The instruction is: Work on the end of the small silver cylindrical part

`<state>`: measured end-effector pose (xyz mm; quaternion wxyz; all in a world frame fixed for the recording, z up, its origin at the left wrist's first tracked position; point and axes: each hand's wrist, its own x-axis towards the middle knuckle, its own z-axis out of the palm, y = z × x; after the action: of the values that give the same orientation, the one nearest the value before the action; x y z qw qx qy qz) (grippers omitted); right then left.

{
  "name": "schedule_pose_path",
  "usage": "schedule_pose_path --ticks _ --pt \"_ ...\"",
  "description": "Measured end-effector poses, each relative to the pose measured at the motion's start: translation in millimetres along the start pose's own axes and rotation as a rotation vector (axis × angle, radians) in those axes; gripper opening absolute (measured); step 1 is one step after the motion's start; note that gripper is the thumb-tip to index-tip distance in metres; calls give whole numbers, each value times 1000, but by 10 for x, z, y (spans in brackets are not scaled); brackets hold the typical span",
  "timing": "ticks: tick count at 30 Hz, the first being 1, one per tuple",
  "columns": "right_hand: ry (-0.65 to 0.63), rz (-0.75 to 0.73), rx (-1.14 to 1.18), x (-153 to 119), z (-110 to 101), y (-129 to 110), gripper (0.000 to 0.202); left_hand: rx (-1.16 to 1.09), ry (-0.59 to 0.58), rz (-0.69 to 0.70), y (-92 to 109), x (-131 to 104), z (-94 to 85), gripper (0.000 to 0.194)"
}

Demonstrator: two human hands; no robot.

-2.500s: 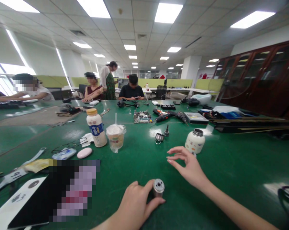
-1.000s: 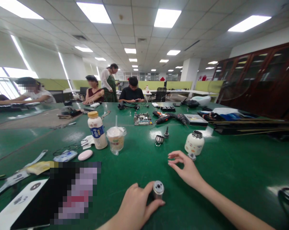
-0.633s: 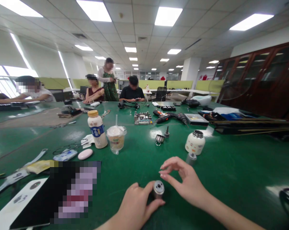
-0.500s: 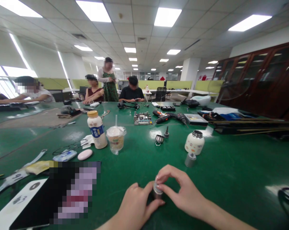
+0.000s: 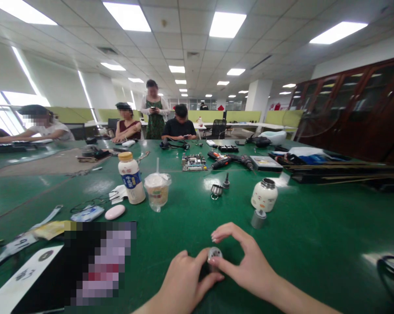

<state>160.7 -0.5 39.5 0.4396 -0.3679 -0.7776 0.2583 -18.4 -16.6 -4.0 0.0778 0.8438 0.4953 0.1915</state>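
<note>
A small grey metal cylinder stands upright on the green table, with small holes in its top face. My left hand holds it from the left, fingers and thumb wrapped round its side. At its right, my right hand has its fingers apart, the index finger raised above the cylinder and the thumb at its top edge. A second grey cylinder stands further right, in front of a white bottle without a lid. Behind my hands lie a metal cap with a ring and a dark bit-like part.
Left are a drink bottle, a plastic cup, a pink oval case and a black flat object. Further back lie a circuit board and power drills. Several people are across the table.
My right index finger has lifted off the top of the cylinder and spread from the thumb, so the top face shows. The standing person across the table has shifted slightly right.
</note>
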Motion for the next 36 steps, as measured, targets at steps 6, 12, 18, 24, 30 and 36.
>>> schedule_pose_path --ticks 6,12,18,24,30,36 --pt "-85 3 81 -24 3 18 29 5 9 14 8 -3 -8 30" --pt "-92 -43 -27 -52 6 49 29 -1 30 34 1 -8 -2 33" --pt "-192 -361 -197 -50 -40 30 42 33 50 17 -20 -24 49 33" --pt "-64 -218 -120 -27 6 26 31 32 31 30 -12 -16 23 35" --pt "-21 -103 -87 -41 34 37 29 13 -1 19 -19 -12 17 34" --pt "-14 -128 -25 -54 32 52 28 21 1 22 -12 -2 -5 37"
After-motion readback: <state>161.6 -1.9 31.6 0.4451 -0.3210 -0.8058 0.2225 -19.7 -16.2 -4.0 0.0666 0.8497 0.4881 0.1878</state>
